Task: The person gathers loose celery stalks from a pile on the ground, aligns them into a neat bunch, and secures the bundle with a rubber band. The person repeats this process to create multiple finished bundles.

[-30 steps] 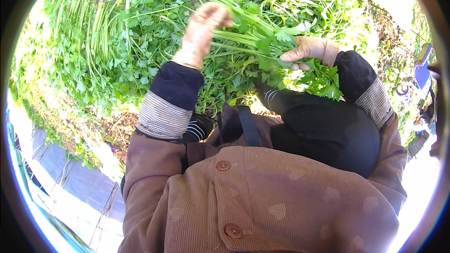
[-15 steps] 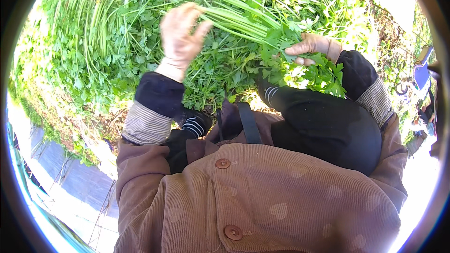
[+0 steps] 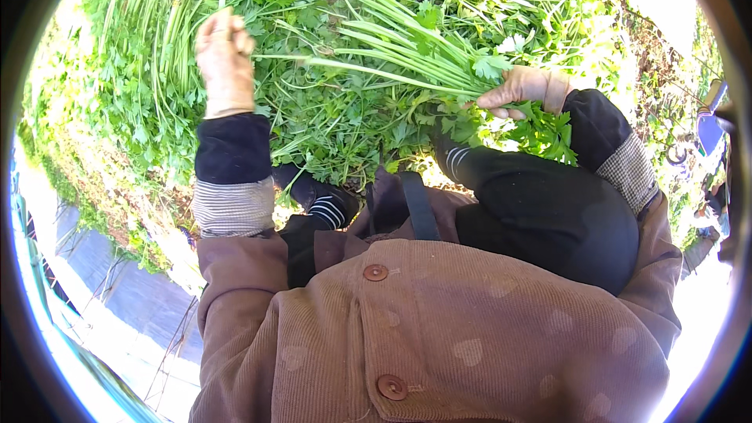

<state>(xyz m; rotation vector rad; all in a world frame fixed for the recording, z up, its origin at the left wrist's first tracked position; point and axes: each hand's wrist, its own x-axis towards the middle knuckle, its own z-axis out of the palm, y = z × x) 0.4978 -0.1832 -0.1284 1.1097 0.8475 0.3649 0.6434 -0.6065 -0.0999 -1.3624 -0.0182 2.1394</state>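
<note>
Farther left than half a second ago: left hand point(image 3: 225, 63), fingers bent and blurred, beside tip of one long stalk point(image 3: 368, 70); whether gripping, cannot tell. Nearly unmoved: right hand point(image 3: 523, 91), fingers closed around leafy end of green-stalk bunch point(image 3: 427, 63). Bare stalks fanning leftward from right thumb, above loose greens point(image 3: 329, 129).

Ground point(image 3: 646, 45): was brown on the right.
Grey strip point(image 3: 149, 301): lay at the lower left.
Sunlight: shone very bright.
</note>
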